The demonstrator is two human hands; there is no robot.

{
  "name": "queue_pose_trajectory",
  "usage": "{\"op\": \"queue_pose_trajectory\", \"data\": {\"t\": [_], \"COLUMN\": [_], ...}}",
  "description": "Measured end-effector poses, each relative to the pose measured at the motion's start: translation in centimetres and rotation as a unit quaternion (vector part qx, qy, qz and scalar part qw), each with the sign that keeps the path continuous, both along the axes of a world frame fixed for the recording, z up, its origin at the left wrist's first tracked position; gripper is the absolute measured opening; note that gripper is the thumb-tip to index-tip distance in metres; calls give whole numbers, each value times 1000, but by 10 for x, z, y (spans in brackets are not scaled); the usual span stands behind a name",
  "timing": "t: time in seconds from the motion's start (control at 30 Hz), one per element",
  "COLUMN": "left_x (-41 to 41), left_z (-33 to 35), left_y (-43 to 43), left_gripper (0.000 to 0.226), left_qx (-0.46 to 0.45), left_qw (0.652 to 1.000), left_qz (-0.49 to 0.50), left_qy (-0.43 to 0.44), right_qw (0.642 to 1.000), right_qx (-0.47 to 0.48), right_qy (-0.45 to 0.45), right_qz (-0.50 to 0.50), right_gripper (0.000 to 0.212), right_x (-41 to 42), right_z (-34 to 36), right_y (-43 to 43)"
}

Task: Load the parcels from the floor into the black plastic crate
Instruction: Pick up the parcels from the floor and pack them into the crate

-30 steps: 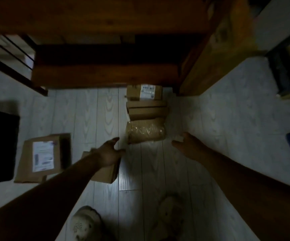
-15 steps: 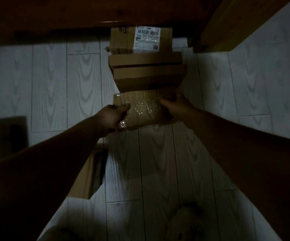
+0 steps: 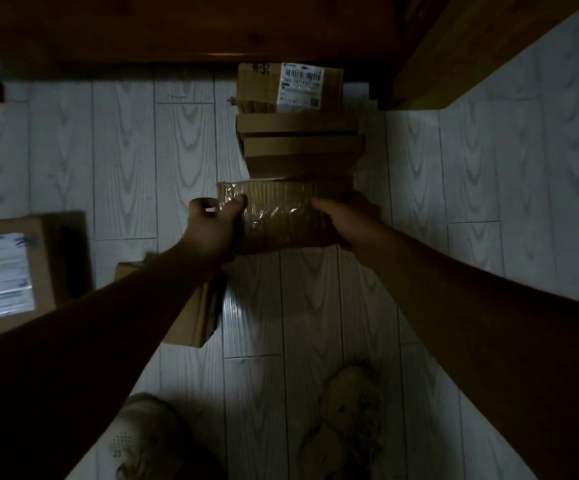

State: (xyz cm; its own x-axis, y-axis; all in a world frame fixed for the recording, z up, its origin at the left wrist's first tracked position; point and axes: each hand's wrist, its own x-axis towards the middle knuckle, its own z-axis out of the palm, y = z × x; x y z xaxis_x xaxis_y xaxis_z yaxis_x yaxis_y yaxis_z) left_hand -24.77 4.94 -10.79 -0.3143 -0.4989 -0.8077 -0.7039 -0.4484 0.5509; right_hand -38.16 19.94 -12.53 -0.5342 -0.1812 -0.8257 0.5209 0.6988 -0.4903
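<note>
Right now your left hand (image 3: pixel 212 225) and right hand (image 3: pixel 345 220) clamp the ends of the tape-wrapped parcel (image 3: pixel 281 216), fingers curled over its edges. It sits between your palms, just before a stack of cardboard boxes (image 3: pixel 298 147) on the pale floor (image 3: pixel 489 185).

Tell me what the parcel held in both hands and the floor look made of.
The parcel: brown corrugated cardboard, ribbed surface, wrapped in glossy clear tape that glints. The floor: pale wood-grain planks, probably laminate, slight sheen; seams and grain visible.

Brown tape-glossed parcel (image 3: pixel 281 216), white-labelled brown boxes (image 3: pixel 290 86), pale grey wood-grain floor (image 3: pixel 125 150), dark reddish-brown wooden furniture (image 3: pixel 177 26).
</note>
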Motion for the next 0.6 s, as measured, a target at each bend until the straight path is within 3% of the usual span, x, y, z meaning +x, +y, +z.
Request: {"op": "queue_pose_trajectory", "data": {"t": [0.13, 0.33, 0.5, 0.6], "left_x": [5, 15, 30, 41], "left_z": [36, 79, 126, 167], "left_y": [-16, -25, -36, -54], "left_gripper": [78, 40, 19, 37], "left_qx": [23, 24, -4, 20], "left_qw": [999, 999, 992, 989], "left_qz": [35, 31, 106, 121], "left_qy": [-10, 33, 66, 88], "right_qw": [997, 988, 989, 992], "right_qx": [10, -3, -38, -68], "right_qy": [0, 84, 112, 89], "right_qz": [-77, -127, -89, -48], "right_gripper": [118, 72, 61, 53], "right_x": [3, 7, 4, 12], "right_z": [44, 95, 154, 203], "right_y": [-8, -22, -38, -44]}}
